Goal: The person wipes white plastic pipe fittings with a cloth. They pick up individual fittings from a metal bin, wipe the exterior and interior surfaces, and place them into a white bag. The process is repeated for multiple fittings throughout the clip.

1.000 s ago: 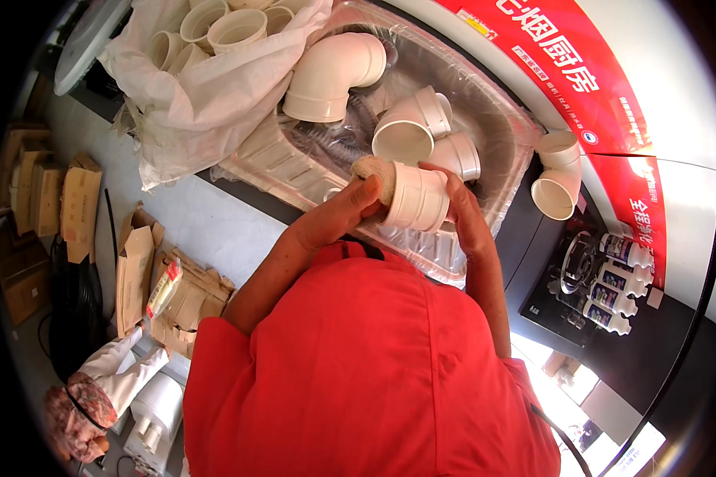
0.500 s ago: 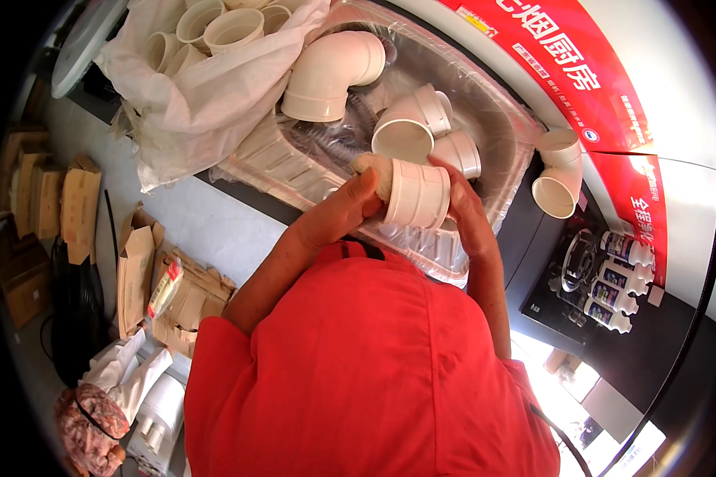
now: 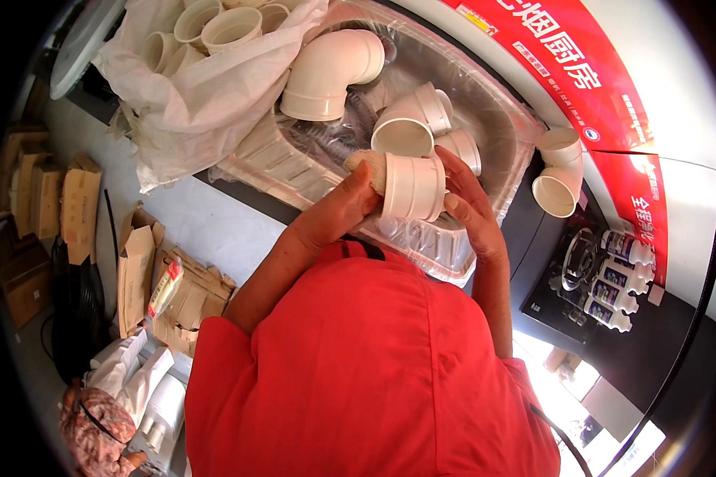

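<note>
My left hand (image 3: 344, 208) is closed on a tan, rough-looking cloth (image 3: 367, 168) and presses it against the left end of a short white plastic pipe fitting (image 3: 412, 188). With my right hand (image 3: 474, 208) I grip the fitting's right end, thumb and fingers at its rim. The fitting lies sideways between both hands, above the near edge of a plastic-wrapped sink (image 3: 250, 171). Just beyond it in the basin are another white pipe fitting (image 3: 402, 131), a smaller white one (image 3: 460, 149) partly behind my right fingers, and a large white elbow (image 3: 314, 83).
A white sack (image 3: 191, 119) of several pipe fittings (image 3: 232, 30) stands at the far left. Right of the sink are a bent white pipe (image 3: 559, 175), a black hob (image 3: 577, 274) and several bottles (image 3: 612, 294). Cardboard boxes (image 3: 135, 274) and another person (image 3: 99, 433) are at left.
The fitting has shifted slightly left with the cloth. My right hand has changed its grip: its thumb now shows at the fitting's right end. The other person at lower left has moved slightly.
</note>
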{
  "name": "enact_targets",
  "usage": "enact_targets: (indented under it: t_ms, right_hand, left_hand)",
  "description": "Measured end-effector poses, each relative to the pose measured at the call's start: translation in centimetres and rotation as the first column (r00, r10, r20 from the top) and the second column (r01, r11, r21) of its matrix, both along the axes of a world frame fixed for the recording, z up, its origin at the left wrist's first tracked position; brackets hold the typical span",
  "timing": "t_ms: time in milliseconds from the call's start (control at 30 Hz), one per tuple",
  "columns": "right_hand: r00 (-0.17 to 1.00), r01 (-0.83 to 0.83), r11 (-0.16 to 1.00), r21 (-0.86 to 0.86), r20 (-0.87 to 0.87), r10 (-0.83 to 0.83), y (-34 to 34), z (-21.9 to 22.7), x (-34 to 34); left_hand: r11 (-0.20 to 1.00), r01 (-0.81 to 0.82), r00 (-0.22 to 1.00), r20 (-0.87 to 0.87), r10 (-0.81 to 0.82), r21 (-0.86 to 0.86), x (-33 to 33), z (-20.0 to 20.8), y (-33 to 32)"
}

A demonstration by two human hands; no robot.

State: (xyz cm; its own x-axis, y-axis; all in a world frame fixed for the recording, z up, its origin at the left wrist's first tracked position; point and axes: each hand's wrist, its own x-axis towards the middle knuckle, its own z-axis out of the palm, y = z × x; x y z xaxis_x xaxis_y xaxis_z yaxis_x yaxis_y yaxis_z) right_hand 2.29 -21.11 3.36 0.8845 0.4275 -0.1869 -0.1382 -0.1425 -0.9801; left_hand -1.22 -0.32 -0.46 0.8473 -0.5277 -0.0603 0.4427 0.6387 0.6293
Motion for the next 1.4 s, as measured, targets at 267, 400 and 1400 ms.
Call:
enact_targets:
  t_ms: [267,400,1400]
  right_hand:
    - [0.885,-0.056,0.989,-0.136,-0.466,-0.014,-1.8,-1.1,1.1]
    - [1.000,0.015,0.998,-0.054,0.028,-0.013,0.2,-0.6,0.0]
    - [0.989,-0.058,0.996,-0.070,-0.141,0.048,-0.3,-0.4,0.2]
  left_hand:
    - [0.996,0.013,0.999,0.038,-0.016,0.092,-0.4,0.3,-0.1]
    - [1.000,0.006,1.000,-0.011,-0.006,-0.003,0.3,0.7,0.1]
    - [0.993,-0.002,0.996,-0.083,0.012,0.119,-0.4,-0.9,0.1]
